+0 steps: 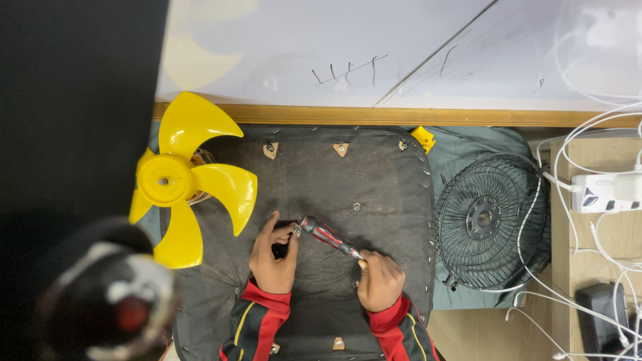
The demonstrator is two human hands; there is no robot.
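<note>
Your fan is already apart: yellow blade (175,184) and black grille (487,220) lie off to the sides. Your left hand (274,257) pinches a small metal part (296,230) on the dark pad (374,187) (mid-pad), while your right hand (380,281) is closed around the red-handled screwdriver (328,236), so fastening work remains.

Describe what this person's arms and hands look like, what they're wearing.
Both hands, the left hand and the right hand, are bare: no gloves, and no rings or watch can be seen. The sleeves are black with red cuffs, red panels and a thin yellow stripe running lengthwise.
</note>
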